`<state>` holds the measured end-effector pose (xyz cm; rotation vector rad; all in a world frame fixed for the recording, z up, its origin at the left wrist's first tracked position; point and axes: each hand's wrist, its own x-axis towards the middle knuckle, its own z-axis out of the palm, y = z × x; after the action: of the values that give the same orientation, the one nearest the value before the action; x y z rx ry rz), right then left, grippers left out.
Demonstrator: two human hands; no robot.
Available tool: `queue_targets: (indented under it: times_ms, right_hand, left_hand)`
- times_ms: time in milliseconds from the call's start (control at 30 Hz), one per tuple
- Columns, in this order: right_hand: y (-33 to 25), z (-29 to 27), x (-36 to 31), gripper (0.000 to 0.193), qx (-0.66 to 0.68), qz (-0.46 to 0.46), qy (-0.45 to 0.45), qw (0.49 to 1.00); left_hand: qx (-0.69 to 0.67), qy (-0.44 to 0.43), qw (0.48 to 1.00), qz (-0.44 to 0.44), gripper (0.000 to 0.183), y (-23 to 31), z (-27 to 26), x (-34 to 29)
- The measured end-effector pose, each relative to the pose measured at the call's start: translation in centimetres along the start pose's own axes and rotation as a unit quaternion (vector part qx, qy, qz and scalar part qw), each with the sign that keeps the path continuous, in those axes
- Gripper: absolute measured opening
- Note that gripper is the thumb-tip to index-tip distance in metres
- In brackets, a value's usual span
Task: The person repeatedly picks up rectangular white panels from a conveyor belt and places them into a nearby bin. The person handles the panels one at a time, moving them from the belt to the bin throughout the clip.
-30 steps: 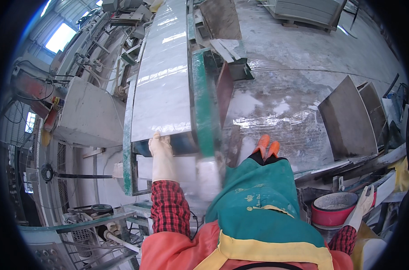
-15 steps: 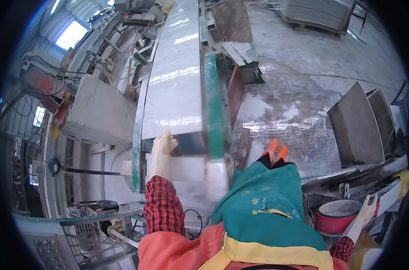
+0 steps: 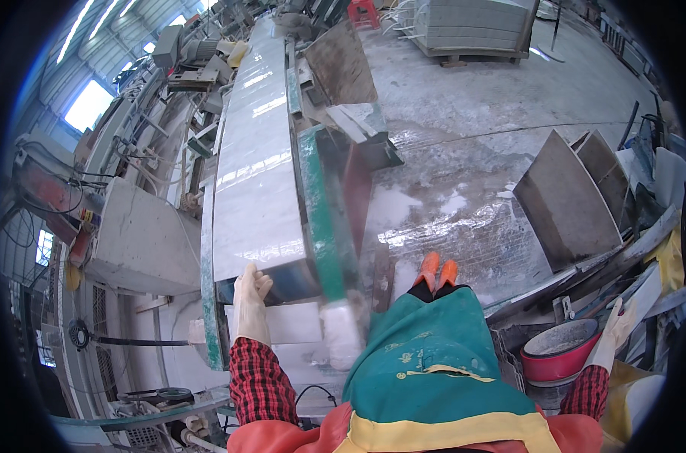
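Observation:
A long, glossy white slab (image 3: 260, 189) lies on a conveyor-like bed with green side rails (image 3: 320, 219). My left hand (image 3: 251, 306), in a pale glove, is at the slab's near edge, its fingers curled against that edge. Beneath the edge a dark blue roller or belt end (image 3: 286, 283) shows. Far to the right, my right hand (image 3: 619, 323), also gloved, is held out with its fingers apart and nothing in it. It is beside a red bucket (image 3: 560, 368) with a greyish inside.
Grey panels (image 3: 569, 204) lean upright at the right. A stack of pale slabs (image 3: 471, 26) stands on a pallet at the far right. Left of the bed is a big pale block-shaped housing (image 3: 143, 241). The floor (image 3: 448, 166) looks wet, with white patches.
The whole view has shifted, so the slab and bed sit lower and farther left. My left hand stays at the slab's edge; my right hand stays near the bucket.

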<state>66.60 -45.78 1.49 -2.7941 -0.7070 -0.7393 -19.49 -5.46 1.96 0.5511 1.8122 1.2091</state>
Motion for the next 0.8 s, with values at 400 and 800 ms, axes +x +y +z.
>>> queue_targets:
  times_ms: [400,800]
  right_hand:
    - [2.8,2.2,0.6,0.066,-0.067,0.004,-0.033,0.997]
    - [-1.3,-0.5,-0.5,0.058,-0.094,0.091,-0.078,0.988]
  left_hand:
    - [0.43,-0.102,0.834,0.329,0.038,6.3,8.0,-5.2]
    - [0.473,-0.128,0.66,0.569,0.049,-1.4,19.7,-7.4]
